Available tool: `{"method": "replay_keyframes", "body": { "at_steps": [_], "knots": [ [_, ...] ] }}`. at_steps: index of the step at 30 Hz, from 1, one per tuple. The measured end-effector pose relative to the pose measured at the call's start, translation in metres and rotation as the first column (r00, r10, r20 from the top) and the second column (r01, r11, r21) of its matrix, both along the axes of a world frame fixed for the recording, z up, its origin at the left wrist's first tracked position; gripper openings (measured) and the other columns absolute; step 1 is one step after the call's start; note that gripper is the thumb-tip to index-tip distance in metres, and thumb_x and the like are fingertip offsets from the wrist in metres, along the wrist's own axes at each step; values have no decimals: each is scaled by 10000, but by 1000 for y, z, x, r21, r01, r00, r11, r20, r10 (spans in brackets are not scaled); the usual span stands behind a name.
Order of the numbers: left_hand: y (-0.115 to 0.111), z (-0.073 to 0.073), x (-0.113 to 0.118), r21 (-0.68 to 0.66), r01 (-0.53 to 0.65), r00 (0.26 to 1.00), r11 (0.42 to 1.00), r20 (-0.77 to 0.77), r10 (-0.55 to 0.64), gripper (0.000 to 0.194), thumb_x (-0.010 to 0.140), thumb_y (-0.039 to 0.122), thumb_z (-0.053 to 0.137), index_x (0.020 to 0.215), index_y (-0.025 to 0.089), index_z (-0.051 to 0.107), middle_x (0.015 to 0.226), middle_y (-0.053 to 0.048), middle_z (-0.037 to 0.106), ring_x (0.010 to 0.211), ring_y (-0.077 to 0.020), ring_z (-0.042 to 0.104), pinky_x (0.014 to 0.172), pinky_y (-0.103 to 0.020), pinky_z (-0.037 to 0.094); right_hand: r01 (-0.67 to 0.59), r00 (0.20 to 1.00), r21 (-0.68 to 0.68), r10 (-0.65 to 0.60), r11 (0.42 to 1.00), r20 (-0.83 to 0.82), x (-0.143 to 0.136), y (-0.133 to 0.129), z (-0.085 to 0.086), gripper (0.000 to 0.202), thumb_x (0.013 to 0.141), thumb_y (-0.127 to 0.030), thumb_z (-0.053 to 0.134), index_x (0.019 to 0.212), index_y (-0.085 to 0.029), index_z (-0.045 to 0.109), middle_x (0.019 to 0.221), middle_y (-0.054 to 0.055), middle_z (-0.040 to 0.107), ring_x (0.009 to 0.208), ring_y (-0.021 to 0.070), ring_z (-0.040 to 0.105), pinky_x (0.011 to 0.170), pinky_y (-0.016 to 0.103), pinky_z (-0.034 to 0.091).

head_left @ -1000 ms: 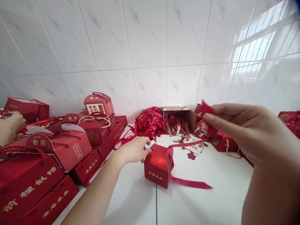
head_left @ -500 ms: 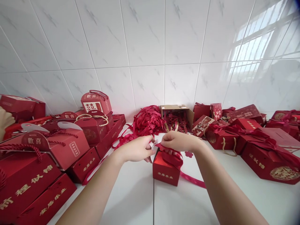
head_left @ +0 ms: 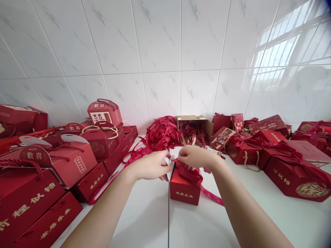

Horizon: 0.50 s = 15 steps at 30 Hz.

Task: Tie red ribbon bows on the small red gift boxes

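Note:
A small red gift box [head_left: 184, 193] with gold lettering stands upright on the table in front of me. Its raised flap shows a white inner side [head_left: 170, 169], and my left hand [head_left: 157, 166] has thumb and fingers closed on it at the box's left. Above the box, my right hand [head_left: 194, 156] pinches the end of a red ribbon [head_left: 190, 175]. The ribbon lies over the box top, and its tail trails across the table to the right, partly behind my forearm. My right fingertips are partly hidden.
Stacked red gift boxes [head_left: 77, 158] crowd the left. A tangled ribbon heap [head_left: 162, 134] and a cardboard carton [head_left: 209, 125] of red pieces sit against the tiled wall. More ribboned boxes [head_left: 297, 179] stand at right. Part of another person's hand [head_left: 1, 128] shows at far left.
The small box has shifted slightly right, and both hands stay at its top. At far left, the other person's hand has mostly left the view. The camera view has shifted slightly.

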<state>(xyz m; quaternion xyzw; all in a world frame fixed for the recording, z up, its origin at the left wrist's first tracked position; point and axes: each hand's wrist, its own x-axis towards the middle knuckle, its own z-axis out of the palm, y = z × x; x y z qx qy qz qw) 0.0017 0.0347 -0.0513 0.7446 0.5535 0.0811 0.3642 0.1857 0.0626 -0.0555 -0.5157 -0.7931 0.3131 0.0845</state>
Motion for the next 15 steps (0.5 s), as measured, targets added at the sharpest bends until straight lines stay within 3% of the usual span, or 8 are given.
{"method": "replay_keyframes", "body": {
  "at_steps": [7, 11, 15],
  "knots": [
    [1, 0, -1, -2, -1, 1000, 1000, 15, 1, 380, 831, 385, 535, 1153, 195, 469, 905, -60, 721, 817, -229, 720, 722, -335, 522, -28, 1000, 66, 28, 997, -2, -2, -5, 4, 169, 853, -270, 484, 755, -188, 595, 733, 21, 637, 613, 124, 577, 510, 211, 392],
    [5, 0, -3, 5, -55, 995, 998, 87, 55, 366, 847, 492, 476, 1005, 172, 557, 939, -93, 705, 779, -226, 714, 704, -335, 537, -45, 999, 133, 45, 990, 4, -4, -3, -1, 204, 846, -287, 488, 774, -200, 658, 744, 25, 623, 623, 127, 521, 514, 225, 362],
    [8, -2, -3, 73, -46, 997, 996, 70, 41, 268, 846, 410, 453, 898, 189, 596, 874, -59, 710, 749, -214, 704, 644, -304, 509, -63, 998, 139, 64, 988, 1, -5, 1, -5, 217, 844, -284, 486, 801, -208, 685, 773, 27, 634, 630, 129, 516, 526, 234, 365]
  ]
}}
